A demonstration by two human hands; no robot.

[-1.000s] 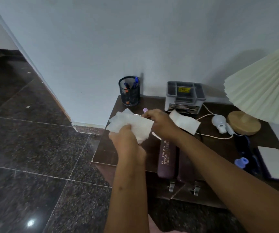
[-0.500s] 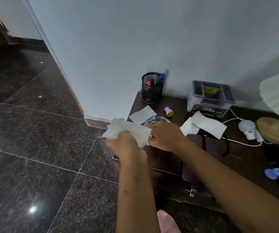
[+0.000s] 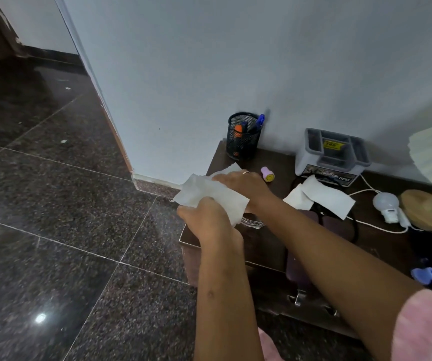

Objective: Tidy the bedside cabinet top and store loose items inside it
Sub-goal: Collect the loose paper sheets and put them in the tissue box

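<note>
My left hand [image 3: 209,222] grips a crumpled white tissue [image 3: 204,190] over the left front corner of the dark brown bedside cabinet [image 3: 264,246]. My right hand [image 3: 243,185] reaches across behind it. Its fingers are stretched out onto a smaller tissue piece [image 3: 229,168] lying on the cabinet top, and the fingertips are partly hidden by the held tissue. A glass dish [image 3: 254,223] peeks out under my right wrist. Two more tissue pieces [image 3: 322,196] lie to the right, beside a small pink stamp [image 3: 267,174].
A black mesh pen cup [image 3: 243,142] and a grey organiser box [image 3: 333,156] stand against the wall. A white bulb with cable [image 3: 386,204], a lamp base [image 3: 428,209], a blue cap [image 3: 425,274] and dark cases [image 3: 298,269] fill the right side. Dark tiled floor lies to the left.
The view has swung left and closer. My right hand has moved off the glass dish toward the small tissue at the back left. My left hand keeps the crumpled tissue.
</note>
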